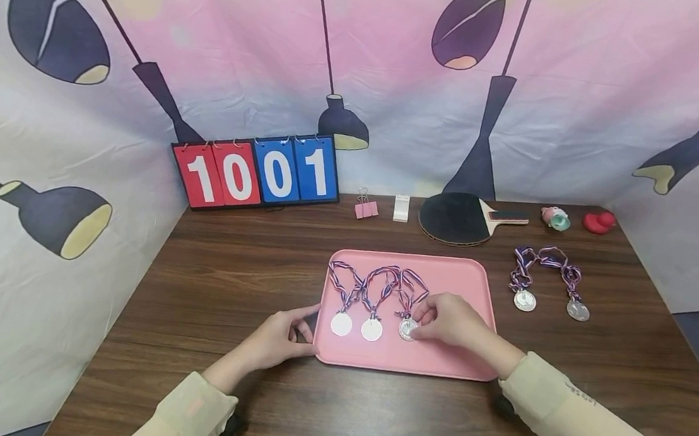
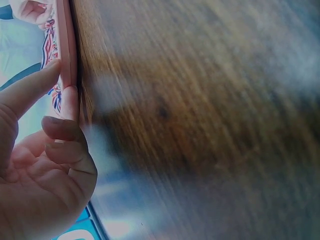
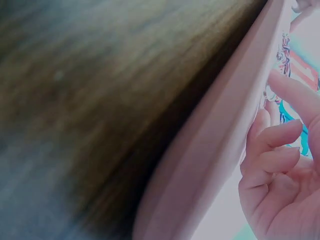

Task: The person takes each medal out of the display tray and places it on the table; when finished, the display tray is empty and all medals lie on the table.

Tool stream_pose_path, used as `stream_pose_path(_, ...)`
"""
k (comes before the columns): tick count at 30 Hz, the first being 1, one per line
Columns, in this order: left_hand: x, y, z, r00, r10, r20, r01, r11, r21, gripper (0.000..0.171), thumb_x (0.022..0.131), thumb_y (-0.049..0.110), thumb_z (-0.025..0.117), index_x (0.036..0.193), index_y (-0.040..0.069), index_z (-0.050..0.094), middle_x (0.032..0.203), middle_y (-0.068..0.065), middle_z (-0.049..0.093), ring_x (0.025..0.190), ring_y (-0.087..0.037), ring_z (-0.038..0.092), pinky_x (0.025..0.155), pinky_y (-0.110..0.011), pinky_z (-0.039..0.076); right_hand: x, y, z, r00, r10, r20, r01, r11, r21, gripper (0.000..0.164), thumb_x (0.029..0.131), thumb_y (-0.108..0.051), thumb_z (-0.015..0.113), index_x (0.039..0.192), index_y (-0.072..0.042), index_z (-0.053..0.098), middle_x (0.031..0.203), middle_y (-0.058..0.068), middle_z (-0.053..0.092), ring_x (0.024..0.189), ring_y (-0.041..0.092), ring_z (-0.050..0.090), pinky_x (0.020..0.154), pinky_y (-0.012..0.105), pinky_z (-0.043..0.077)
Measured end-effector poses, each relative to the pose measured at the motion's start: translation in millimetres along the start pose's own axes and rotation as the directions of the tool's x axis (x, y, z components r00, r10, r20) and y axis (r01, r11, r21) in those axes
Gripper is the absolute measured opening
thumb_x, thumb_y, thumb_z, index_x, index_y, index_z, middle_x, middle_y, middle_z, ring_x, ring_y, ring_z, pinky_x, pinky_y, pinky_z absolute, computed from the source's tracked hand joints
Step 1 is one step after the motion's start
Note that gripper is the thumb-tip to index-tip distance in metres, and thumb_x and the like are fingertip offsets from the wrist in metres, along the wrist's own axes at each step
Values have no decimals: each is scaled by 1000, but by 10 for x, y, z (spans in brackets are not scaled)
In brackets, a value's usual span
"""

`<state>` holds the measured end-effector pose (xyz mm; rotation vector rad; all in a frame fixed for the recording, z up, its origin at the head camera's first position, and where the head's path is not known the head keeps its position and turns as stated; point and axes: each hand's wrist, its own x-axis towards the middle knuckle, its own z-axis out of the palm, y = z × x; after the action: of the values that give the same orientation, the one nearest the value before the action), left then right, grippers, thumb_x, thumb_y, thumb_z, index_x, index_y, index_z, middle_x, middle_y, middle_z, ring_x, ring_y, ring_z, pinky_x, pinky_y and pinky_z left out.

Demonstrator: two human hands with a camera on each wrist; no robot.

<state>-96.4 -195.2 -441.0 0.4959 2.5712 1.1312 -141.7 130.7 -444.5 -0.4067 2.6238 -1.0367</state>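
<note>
A pink tray (image 1: 458, 276) lies on the brown wooden table. In it are three silver medals with striped ribbons: a left medal (image 1: 341, 324), a middle medal (image 1: 372, 330) and a right medal (image 1: 405, 328). My right hand (image 1: 450, 319) reaches over the tray's right side and pinches the right medal by its edge, between thumb and fingers. Outside the tray, my left hand (image 1: 276, 338) touches the left rim with its extended thumb (image 2: 37, 85) and index finger, set apart along the edge. Its other fingers bend towards the palm.
Two more medals, one (image 1: 524, 300) beside another (image 1: 578, 311), lie right of the tray. Along the back stand a flip scoreboard (image 1: 258, 171), pink binder clip (image 1: 366, 209), white holder (image 1: 401, 208), table tennis bat (image 1: 458, 219), small figurine (image 1: 555, 218) and red duck (image 1: 598, 222).
</note>
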Motion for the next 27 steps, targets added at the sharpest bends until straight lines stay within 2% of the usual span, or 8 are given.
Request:
stream_pose_path(5, 3, -2, 4, 1000, 0, 1, 0, 1000, 3, 68, 72, 17, 75, 131, 3, 44, 70, 6, 57, 49, -11, 46, 45, -23, 37, -30, -11, -27, 1000, -25, 18, 24, 998, 62, 20, 63, -22, 80, 72, -14, 63, 63, -7, 59, 61, 9, 55, 63, 28, 42)
stream_pose_path(15, 1, -16, 6, 1000, 12, -3, -12, 1000, 0, 68, 72, 17, 75, 131, 3, 44, 70, 6, 57, 49, -10, 45, 45, -23, 37, -108, -15, -157, 998, -44, 42, 34, 975, 218, 19, 68, -23, 77, 77, -11, 65, 69, 0, 63, 60, 15, 58, 56, 30, 47)
stream_pose_path(18, 2, -12, 7, 1000, 9, -2, -9, 1000, -3, 68, 72, 17, 75, 131, 3, 44, 70, 6, 57, 49, -10, 45, 45, -23, 37, -146, -18, -245, 998, -61, 17, 54, 966, 251, 20, 69, -26, 77, 78, -13, 66, 71, 0, 63, 61, 16, 57, 54, 30, 47)
stream_pose_path(22, 3, -13, 11, 1000, 9, -2, -9, 1000, -3, 68, 72, 17, 75, 131, 3, 44, 70, 6, 57, 49, -11, 45, 44, -23, 37, -234, -10, -395, 996, -81, -32, 86, 969, 230, 19, 70, -32, 75, 78, -17, 67, 72, -2, 63, 62, 16, 55, 52, 28, 44)
stream_pose_path(27, 4, -21, 10, 1000, 11, -6, -11, 1000, 2, 68, 72, 17, 75, 131, 3, 44, 70, 6, 57, 49, -11, 45, 44, -23, 37, -396, 40, -592, 995, -71, -70, 85, 970, 230, 24, 71, -36, 74, 82, -16, 66, 73, 0, 63, 60, 18, 56, 51, 28, 44)
